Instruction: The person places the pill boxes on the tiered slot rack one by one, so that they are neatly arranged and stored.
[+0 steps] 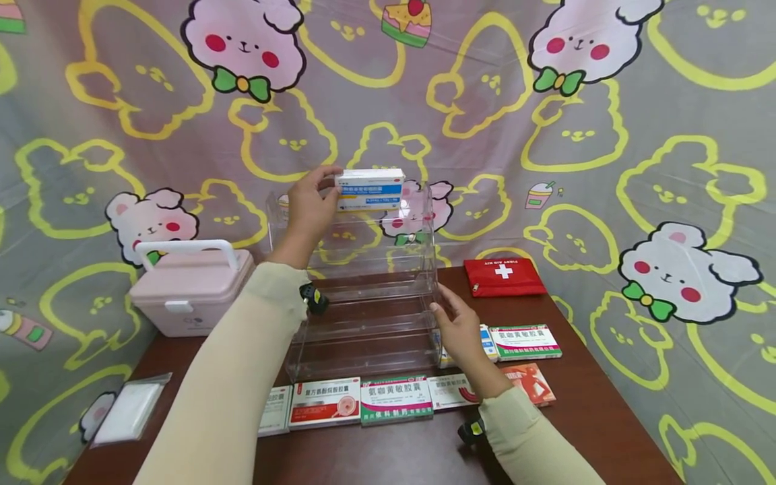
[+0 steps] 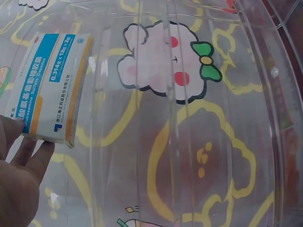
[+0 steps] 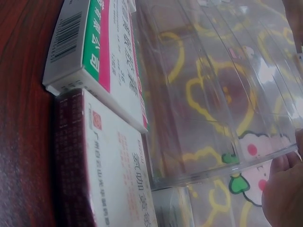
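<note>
Pinching the box (image 1: pixel 371 191) at its left end with the left hand (image 1: pixel 310 212), near the top of the clear rack (image 1: pixel 370 291); seated or not, cannot tell. Touching the rack's right side with the right hand (image 1: pixel 462 331); cannot tell whether gripping. Likely light, stiff, slightly slick card, easily crushed: hold lightly by the ends.

brown table (image 1: pixel 339 461) bears clear rack (image 1: pixel 370 328), pink case (image 1: pixel 188 293), red pouch (image 1: pixel 518 281), medicine boxes (image 1: pixel 397 399), white packet (image 1: pixel 129 411), contents unclear.
</note>
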